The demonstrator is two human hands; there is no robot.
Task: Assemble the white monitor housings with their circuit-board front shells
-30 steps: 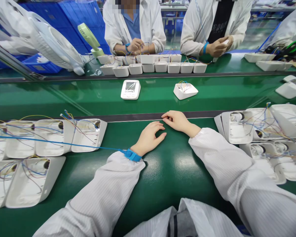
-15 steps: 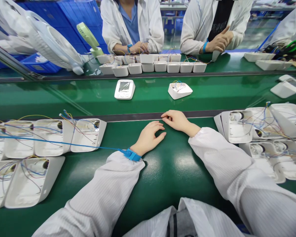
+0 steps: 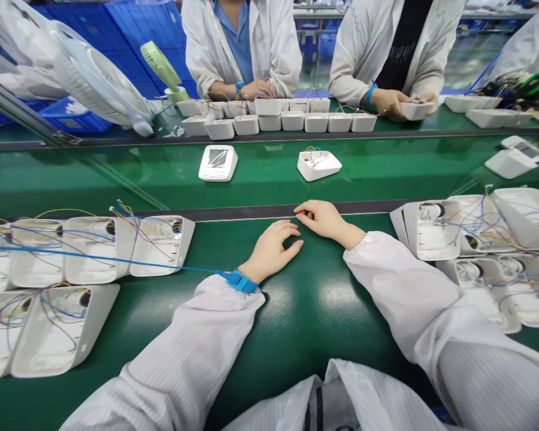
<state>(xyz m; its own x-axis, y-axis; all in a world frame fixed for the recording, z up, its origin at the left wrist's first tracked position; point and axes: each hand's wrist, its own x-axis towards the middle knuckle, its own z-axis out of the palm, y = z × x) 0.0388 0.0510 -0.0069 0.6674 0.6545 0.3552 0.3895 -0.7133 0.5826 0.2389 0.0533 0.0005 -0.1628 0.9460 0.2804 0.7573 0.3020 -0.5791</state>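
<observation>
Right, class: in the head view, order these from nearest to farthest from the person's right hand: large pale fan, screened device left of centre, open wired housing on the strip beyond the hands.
1. Open wired housing: on the green strip, straight beyond the right hand.
2. Screened device: same strip, farther left.
3. Large pale fan: far left, across the strip.

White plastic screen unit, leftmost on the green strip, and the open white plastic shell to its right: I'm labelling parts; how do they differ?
The screen unit shows a screen and buttons on its upturned face; the open shell lies open side up, coloured wires inside. The unit looks squarish with rounded corners; the shell narrows toward its right end. Both are white, on the green strip.
</observation>
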